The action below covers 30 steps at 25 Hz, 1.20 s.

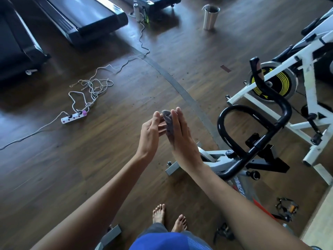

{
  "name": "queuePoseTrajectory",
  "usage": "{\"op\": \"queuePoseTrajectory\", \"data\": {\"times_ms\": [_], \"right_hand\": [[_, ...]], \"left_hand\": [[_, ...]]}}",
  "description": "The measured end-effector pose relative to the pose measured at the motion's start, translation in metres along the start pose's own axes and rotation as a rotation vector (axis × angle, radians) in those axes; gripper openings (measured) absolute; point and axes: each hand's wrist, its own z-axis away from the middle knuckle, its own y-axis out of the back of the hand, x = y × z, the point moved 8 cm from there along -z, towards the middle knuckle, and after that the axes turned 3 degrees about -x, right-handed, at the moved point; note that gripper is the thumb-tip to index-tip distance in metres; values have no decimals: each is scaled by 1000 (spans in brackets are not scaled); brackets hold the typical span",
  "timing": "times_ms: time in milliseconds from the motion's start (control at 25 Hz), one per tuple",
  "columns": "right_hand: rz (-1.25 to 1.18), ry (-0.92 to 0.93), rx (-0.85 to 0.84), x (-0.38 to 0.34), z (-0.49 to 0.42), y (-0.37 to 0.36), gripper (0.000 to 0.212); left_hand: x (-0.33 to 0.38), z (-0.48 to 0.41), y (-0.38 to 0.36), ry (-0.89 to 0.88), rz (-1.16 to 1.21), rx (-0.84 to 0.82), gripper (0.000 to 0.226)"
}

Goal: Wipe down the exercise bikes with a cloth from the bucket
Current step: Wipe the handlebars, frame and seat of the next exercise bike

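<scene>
Right now the person stands barefoot on the dark wooden floor (90,168), both arms held out ahead, with a small grey cloth (168,125) caught between the two hands in the air. The right hand (181,138) is flat, its fingers straight and together, so its grip is apart and the cloth lies against the palm. The left hand (150,131) reaches in from the other side, thumb raised and fingertips touching the cloth. Whether that grip pinches the fabric or only presses on it, I cannot tell from here.

Just to the right of the hands is the nearer exercise bike (218,159), its looping black handlebar (285,110) close to the right forearm. Behind it stands a white-framed bike (309,78) with a black and yellow flywheel (272,83). Farther off, a steel bin (210,17) stands on the floor. To the left, well apart from the bikes, lie a power strip (74,117) with tangled white cables and two treadmills (86,17).
</scene>
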Motion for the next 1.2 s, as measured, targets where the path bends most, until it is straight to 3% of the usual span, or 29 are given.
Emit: {"op": "queuePoseTrajectory", "data": {"times_ms": [160,280,400,520,640,760,960,1200], "right_hand": [[139,20,-24,10,36,-11,73],[139,2,3,6,29,-11,79],[134,-11,-72,10,44,-11,76],[-159,-58,-178,19,48,2,79],[-460,-224,-100,44,39,32,64],[-685,-306,-161,62,21,38,56],[-867,-255,-338,58,-22,14,54],[-921,-240,-462,51,-23,-9,46]], "left_hand": [[-5,0,2,2,-33,3,40],[-7,1,1,-13,-73,32,36],[-10,3,1,-11,-93,26,35],[-12,5,1,-44,-154,45,35],[-10,13,3,-112,-256,175,34],[-5,21,-1,-145,-282,305,33],[3,42,-24,-214,-430,504,42],[2,51,-31,-117,-419,659,39]]}}
